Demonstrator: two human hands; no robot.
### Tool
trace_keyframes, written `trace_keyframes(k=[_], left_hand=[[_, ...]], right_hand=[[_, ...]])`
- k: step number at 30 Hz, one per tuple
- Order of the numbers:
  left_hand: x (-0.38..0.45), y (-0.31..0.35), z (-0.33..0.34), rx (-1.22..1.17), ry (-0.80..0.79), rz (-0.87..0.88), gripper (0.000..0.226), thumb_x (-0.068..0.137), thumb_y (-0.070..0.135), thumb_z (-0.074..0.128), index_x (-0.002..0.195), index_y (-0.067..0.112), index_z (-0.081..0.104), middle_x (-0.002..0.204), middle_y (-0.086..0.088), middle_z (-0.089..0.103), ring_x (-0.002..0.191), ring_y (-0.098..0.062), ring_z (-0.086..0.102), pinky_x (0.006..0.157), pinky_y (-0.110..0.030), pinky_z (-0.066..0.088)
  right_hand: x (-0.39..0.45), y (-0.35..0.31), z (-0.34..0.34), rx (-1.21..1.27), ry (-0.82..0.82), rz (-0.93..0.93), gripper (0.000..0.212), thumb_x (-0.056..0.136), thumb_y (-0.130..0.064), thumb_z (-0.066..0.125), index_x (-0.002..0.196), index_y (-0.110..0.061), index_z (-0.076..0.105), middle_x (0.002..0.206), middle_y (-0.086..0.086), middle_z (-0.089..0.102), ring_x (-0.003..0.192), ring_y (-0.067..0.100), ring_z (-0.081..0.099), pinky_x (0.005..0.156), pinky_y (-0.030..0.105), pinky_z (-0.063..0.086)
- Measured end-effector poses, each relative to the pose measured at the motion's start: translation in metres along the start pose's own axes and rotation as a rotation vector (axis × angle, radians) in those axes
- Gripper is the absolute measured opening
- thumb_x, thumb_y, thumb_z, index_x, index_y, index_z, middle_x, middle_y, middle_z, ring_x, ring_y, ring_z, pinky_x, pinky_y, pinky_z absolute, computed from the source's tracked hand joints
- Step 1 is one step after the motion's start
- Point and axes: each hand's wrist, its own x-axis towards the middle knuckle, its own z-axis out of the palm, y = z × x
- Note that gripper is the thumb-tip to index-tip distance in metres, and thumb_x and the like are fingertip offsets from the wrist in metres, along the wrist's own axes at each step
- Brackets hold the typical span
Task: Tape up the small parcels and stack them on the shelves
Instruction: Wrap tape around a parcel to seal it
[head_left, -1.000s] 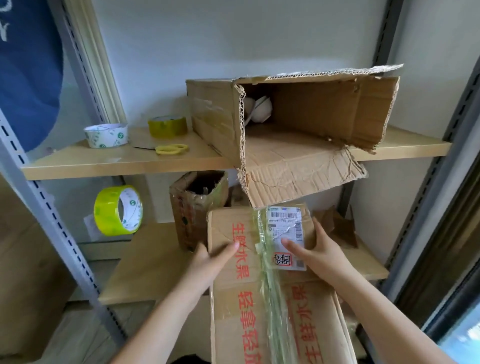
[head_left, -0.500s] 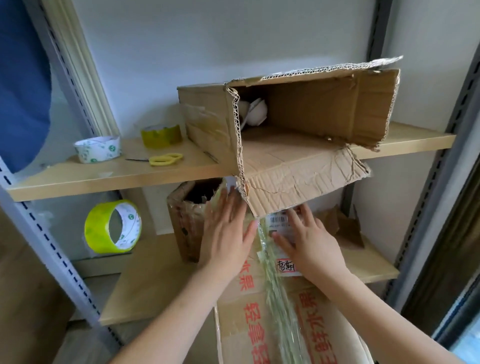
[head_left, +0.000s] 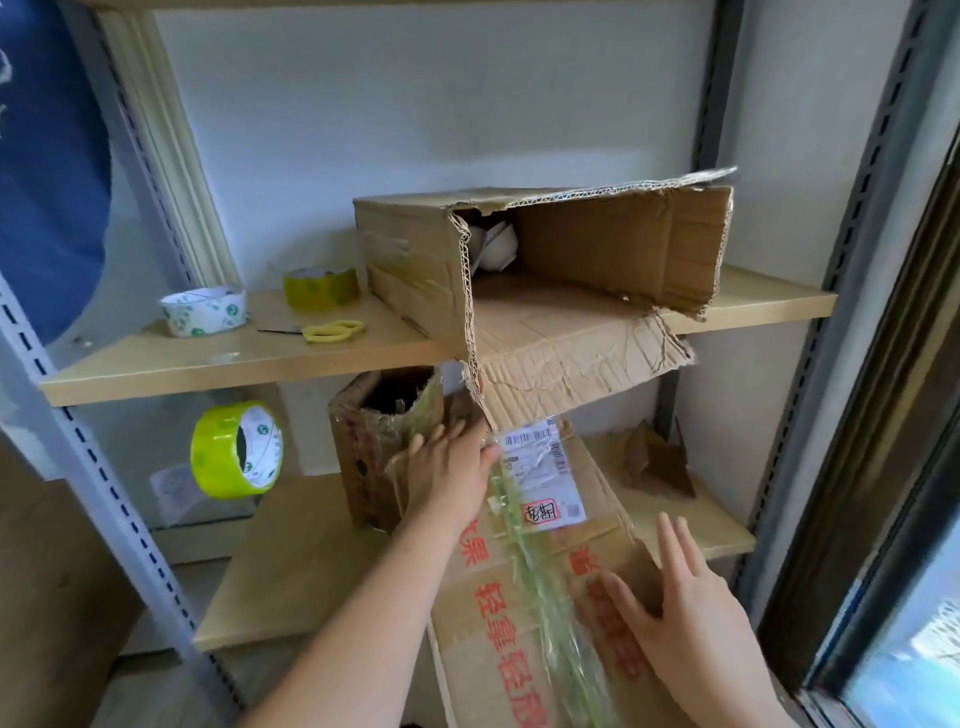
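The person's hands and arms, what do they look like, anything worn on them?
Both forearms are bare as far as the frame shows: no sleeve, watch, bracelet or glove in view. The left hand and the right hand show no rings that I can make out. The fingernails look short and unpainted.

head camera, facing forward and down, close to shelves (head_left: 249, 358)

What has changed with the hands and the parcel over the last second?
The right hand slid back from the label to the parcel's near right edge. The left hand moved forward to its far left corner, flat on top. The torn box, tape rolls and scissors stayed put.
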Motion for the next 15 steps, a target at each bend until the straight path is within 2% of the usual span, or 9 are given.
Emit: trace_keyframes(k=[2,3,5,6,7,9,10,12,15], left_hand=[[-0.006,0.002,0.002,-0.012,0.017,-0.061,0.037,0.104,0.047,0.036,0.138,0.036,0.047,0.143,0.005,0.054,0.130,-0.021,0.047,0.101,-0.039,0.031],[-0.012,0.004,0.002,-0.005,0.018,-0.088,0.036,0.104,0.046,0.035,0.137,0.036,0.046,0.143,0.006,0.052,0.128,-0.022,0.047,0.099,-0.039,0.031],[-0.023,0.009,0.002,0.012,0.009,-0.147,0.036,0.105,0.045,0.032,0.137,0.034,0.045,0.142,0.006,0.052,0.125,-0.023,0.048,0.095,-0.040,0.032],[-0.029,0.011,0.003,0.017,0.005,-0.179,0.036,0.105,0.045,0.031,0.137,0.032,0.044,0.141,0.006,0.052,0.123,-0.024,0.049,0.094,-0.041,0.032],[-0.035,0.013,0.003,0.012,-0.008,-0.207,0.037,0.105,0.045,0.031,0.138,0.031,0.043,0.142,0.005,0.051,0.124,-0.025,0.049,0.095,-0.042,0.033],[-0.042,0.017,0.000,-0.017,-0.045,-0.245,0.041,0.105,0.046,0.031,0.141,0.028,0.040,0.146,0.003,0.046,0.127,-0.027,0.048,0.099,-0.044,0.033],[-0.042,0.016,-0.002,-0.028,-0.069,-0.249,0.043,0.105,0.046,0.031,0.142,0.026,0.040,0.147,0.001,0.045,0.129,-0.028,0.047,0.101,-0.045,0.034],[-0.040,0.010,-0.006,-0.025,-0.109,-0.207,0.044,0.105,0.047,0.032,0.139,0.022,0.044,0.145,-0.003,0.047,0.129,-0.031,0.048,0.102,-0.045,0.037],[-0.035,-0.009,-0.006,-0.153,-0.207,-0.123,0.050,0.104,0.050,0.034,0.137,0.015,0.046,0.145,-0.011,0.046,0.128,-0.034,0.049,0.099,-0.043,0.042]], right_hand=[[-0.024,0.022,0.007,0.132,0.243,0.094,0.101,0.068,-0.049,0.082,0.149,-0.005,0.040,0.153,0.020,0.040,0.128,0.040,0.054,0.105,0.052,0.045],[-0.032,0.027,0.008,0.242,0.301,0.186,0.105,0.062,-0.040,0.090,0.147,-0.001,0.041,0.151,0.023,0.040,0.133,0.041,0.048,0.109,0.053,0.039],[-0.045,0.024,0.006,0.558,0.251,0.388,0.117,0.063,-0.042,0.090,0.153,-0.002,0.027,0.157,0.021,0.031,0.145,0.035,0.031,0.119,0.046,0.026],[-0.049,0.019,0.004,0.712,0.218,0.501,0.119,0.066,-0.040,0.089,0.155,-0.005,0.018,0.158,0.017,0.028,0.146,0.031,0.028,0.120,0.042,0.023],[-0.051,0.016,0.007,0.840,0.204,0.620,0.115,0.069,-0.037,0.088,0.155,-0.008,0.017,0.157,0.014,0.032,0.145,0.029,0.032,0.118,0.040,0.025],[-0.055,0.011,0.012,0.948,0.191,0.763,0.089,0.069,-0.044,0.087,0.136,-0.010,0.040,0.137,0.015,0.054,0.130,0.033,0.049,0.106,0.041,0.037],[-0.057,0.011,0.014,0.936,0.186,0.771,0.077,0.067,-0.052,0.085,0.124,-0.013,0.050,0.123,0.012,0.063,0.120,0.032,0.057,0.100,0.042,0.043],[-0.055,0.015,0.015,0.898,0.164,0.705,0.060,0.071,-0.059,0.078,0.115,-0.021,0.062,0.105,0.000,0.070,0.105,0.025,0.065,0.094,0.040,0.048],[-0.045,0.024,0.009,0.862,0.135,0.614,0.044,0.080,-0.054,0.074,0.113,-0.026,0.067,0.099,-0.008,0.072,0.096,0.019,0.067,0.093,0.042,0.052]])
